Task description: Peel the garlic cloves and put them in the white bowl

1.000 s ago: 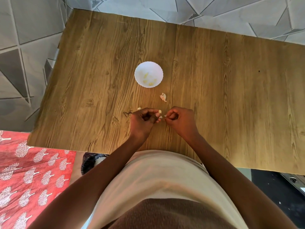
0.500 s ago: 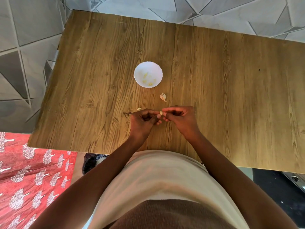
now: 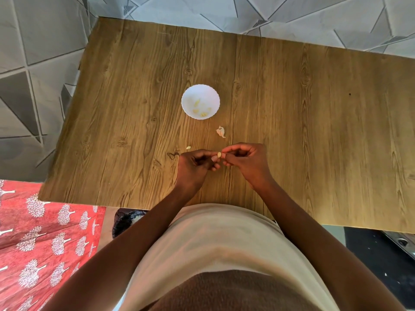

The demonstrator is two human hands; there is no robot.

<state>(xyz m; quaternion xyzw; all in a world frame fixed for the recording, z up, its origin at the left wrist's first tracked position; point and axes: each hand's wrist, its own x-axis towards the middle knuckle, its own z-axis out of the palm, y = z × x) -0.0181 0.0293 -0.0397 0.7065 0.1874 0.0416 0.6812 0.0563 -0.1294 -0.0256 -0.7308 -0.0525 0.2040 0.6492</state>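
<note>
Two hands are working one clove over the near-centre of the desk (image 3: 292,108), the biggest thing in view and carrying everything else. White bowl (image 3: 200,101) is sitting beyond the hands, slightly left, holding a few peeled cloves already; likely parked within easy reach so each finished clove needs only a short move. Left hand (image 3: 193,167) is curling its fingers in, pinching the garlic clove (image 3: 219,154) at its left end, probably steadying it. Right hand (image 3: 246,161) is pinching the clove's right end between thumb and fingertips, likely picking at the skin. Clove is sitting between both grips, just above the desk. Whether any skin is still on it is too small to tell.

Unpeeled piece (image 3: 221,132) is lying between bowl and hands, apparently queued next. Small scrap (image 3: 188,148) is lying just far-left of the left hand, looks like discarded peel.
</note>
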